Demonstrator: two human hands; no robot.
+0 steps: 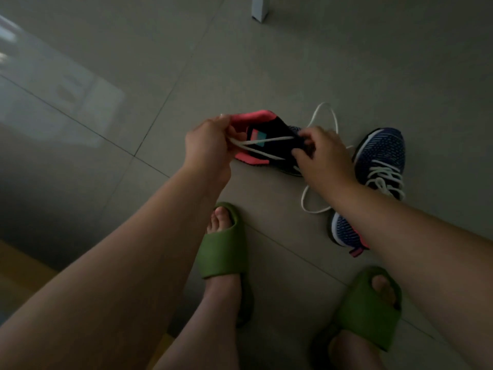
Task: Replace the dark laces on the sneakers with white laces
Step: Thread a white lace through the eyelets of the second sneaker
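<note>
Left hand (206,145) pinches white lace (262,141) ends; right hand (321,156) grips sneaker (266,140) tongue; second sneaker (378,166) beside

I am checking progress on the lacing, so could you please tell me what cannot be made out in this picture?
All in the head view:
- Eyelets of the held sneaker: covered by the right hand, so how far the white lace is threaded is unclear.
- Middle of the second sneaker: hidden behind the right forearm.
- Lace ends at the left hand: hidden in its fingers.
- White post: cut off by the top edge.
</note>
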